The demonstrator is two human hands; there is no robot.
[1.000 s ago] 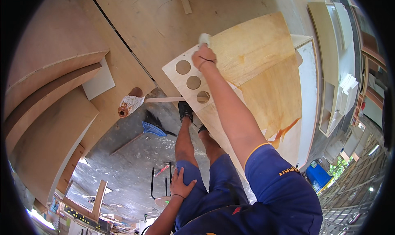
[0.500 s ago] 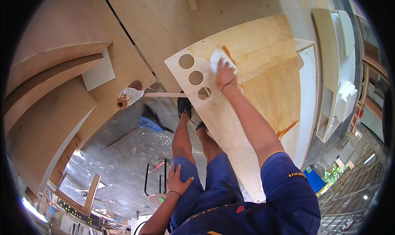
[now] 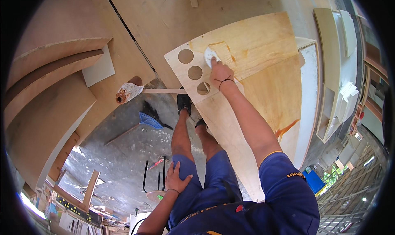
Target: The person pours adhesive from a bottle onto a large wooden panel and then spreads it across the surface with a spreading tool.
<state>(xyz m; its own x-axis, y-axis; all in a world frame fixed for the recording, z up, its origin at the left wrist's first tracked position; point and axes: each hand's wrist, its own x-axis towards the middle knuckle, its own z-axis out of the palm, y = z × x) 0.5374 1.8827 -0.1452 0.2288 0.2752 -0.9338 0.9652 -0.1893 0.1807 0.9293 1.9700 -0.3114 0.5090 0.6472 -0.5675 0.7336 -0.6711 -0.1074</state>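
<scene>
My right hand (image 3: 221, 72) presses a flat white spreader (image 3: 210, 55) against a plywood panel (image 3: 255, 41) that has a row of three round holes at its left end. Thin amber glue streaks (image 3: 231, 54) lie just beyond the spreader, and the wood around them looks wet. A thicker amber puddle (image 3: 285, 129) sits lower on the panel, near its right side. My left hand (image 3: 177, 179) rests on my left thigh with its fingers apart, holding nothing.
A container in stained white wrapping (image 3: 128, 93) lies left of the panel, by a thin wood strip (image 3: 163, 91). A blue broom (image 3: 150, 120) is on the concrete floor. Curved wooden pieces (image 3: 53, 66) stand at left; an open white-edged cabinet (image 3: 331, 74) stands at right.
My right hand has moved the spreader slightly left across the panel, near the holes. The amber glue there now shows as thinner streaks. My left hand stays on my thigh.
</scene>
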